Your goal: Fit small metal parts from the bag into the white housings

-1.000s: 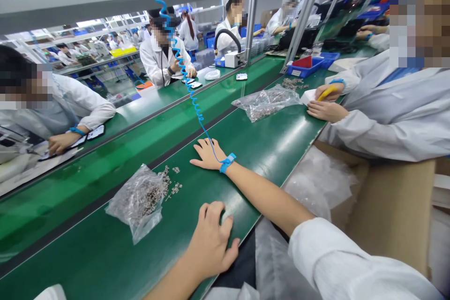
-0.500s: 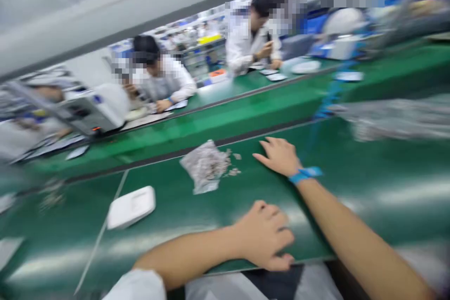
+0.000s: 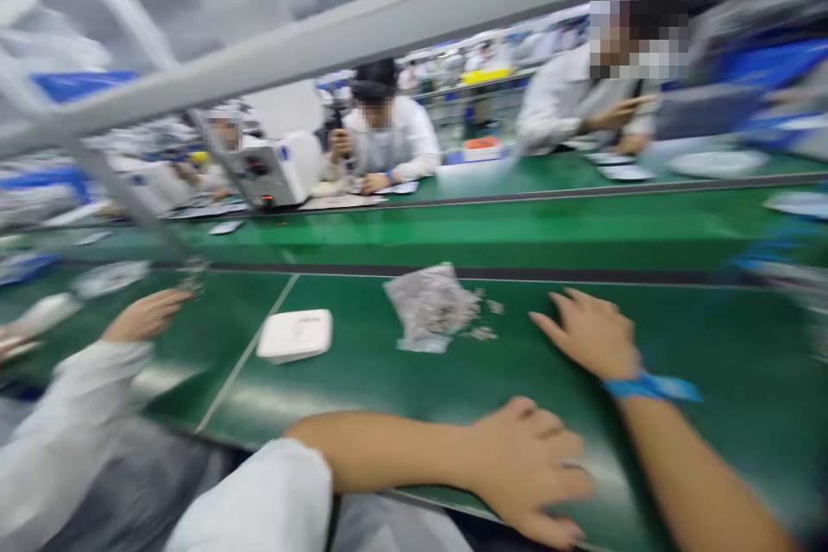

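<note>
My left hand [image 3: 534, 470] is palm down at the front edge of the green work surface [image 3: 362, 379], fingers parted and somewhat bent, holding nothing. Farther forward lies my right hand [image 3: 592, 332], fingers spread, also without anything in it; a blue wristband [image 3: 650, 388] circles that wrist. To the left of the right hand sits a clear plastic bag [image 3: 430, 306] of small pale parts. Several loose small parts [image 3: 482, 333] are scattered between the bag and the right hand. A white rounded box [image 3: 296, 335] rests farther left, beside a pale line across the surface.
At the left, a co-worker's hand [image 3: 147, 315] reaches over the same surface. Two co-workers sit across a raised green ledge [image 3: 492, 228]. A white machine [image 3: 278, 172] stands over there, and a grey beam [image 3: 362, 26] crosses overhead.
The view has swung left and levelled, so the bag and box appear farther right. A neighbour's arm has come into view at the left. Both my hands remain open.
</note>
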Motion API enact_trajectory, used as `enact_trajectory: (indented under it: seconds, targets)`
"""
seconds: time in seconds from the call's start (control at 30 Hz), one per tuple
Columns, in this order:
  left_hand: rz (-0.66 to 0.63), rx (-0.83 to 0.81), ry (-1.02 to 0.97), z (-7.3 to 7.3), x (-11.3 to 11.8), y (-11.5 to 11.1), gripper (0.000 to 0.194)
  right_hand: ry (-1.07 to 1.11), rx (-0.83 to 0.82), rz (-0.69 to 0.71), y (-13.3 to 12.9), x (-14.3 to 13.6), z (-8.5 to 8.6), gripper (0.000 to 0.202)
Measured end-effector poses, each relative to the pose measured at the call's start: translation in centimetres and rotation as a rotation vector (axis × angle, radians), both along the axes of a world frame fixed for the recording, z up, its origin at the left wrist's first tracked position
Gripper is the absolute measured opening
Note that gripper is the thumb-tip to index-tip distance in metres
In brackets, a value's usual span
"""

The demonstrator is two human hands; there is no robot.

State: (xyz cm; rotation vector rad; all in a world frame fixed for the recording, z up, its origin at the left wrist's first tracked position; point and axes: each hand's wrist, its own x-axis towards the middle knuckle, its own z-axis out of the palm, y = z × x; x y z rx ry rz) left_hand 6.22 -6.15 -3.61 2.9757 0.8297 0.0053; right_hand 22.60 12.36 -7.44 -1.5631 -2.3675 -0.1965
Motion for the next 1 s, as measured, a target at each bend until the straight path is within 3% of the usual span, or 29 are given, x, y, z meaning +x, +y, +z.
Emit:
enact_trajectory:
  seconds: [0.13, 0.3, 0.5, 0.83, 1.0]
  targets:
    - [-0.039, 0.105, -0.14, -1.6, -0.9, 1.2, 0.046, -0.029, -0.054, -0.117, 0.2, 0.3, 0.5, 0.06]
    - [-0.008, 0.118, -0.22, -2.4, -1.0, 0.9, 0.043, 0.016, -0.051, -0.11, 0.3, 0.2, 0.2, 0.063]
    - [0.061, 0.165, -0.296, -3.4, -0.9, 0.7, 0.066, 0.034, -0.051, -0.091, 0.3, 0.3, 0.0, 0.061]
    - [-0.006, 0.125, -0.15, -2.1, -1.0, 1.1, 0.05, 0.019, -0.078, -0.105, 0.1, 0.2, 0.8, 0.059]
    - [0.067, 0.151, -0.165, -2.7, -0.6, -0.2, 0.063, -0.006, -0.052, -0.022, -0.5, 0.7, 0.3, 0.062]
